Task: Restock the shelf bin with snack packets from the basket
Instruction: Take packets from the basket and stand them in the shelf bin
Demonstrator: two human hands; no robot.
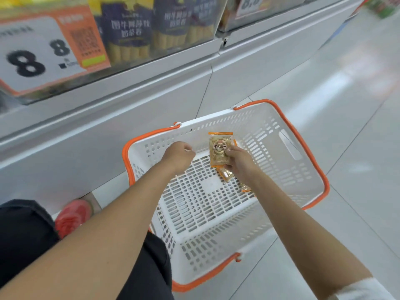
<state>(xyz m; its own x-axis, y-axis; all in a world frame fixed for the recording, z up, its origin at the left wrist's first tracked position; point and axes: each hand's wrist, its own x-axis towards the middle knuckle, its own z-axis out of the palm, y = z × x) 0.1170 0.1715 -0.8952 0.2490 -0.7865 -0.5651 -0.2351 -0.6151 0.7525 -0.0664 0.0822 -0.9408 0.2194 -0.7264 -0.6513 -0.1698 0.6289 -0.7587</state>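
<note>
A white slotted basket (281,191) with an orange rim stands on the floor below the shelf. My right hand (239,160) holds an orange snack packet (219,148) upright above the basket's far end. Two more packets lie on the basket floor under my right arm, one (226,175) close to the hand, another (245,188) nearer me and mostly hidden. My left hand (179,155) hovers over the basket's left side with curled fingers and nothing in it. The shelf bin (129,40) with a clear front sits at the upper left.
Dark blue packs of rolled wafers (127,33) fill the bin behind a price card (39,53) showing 8.8. A white shelf base (108,118) runs along the left. My red shoe (73,215) is beside the basket. Pale tiled floor (346,105) stretches to the right.
</note>
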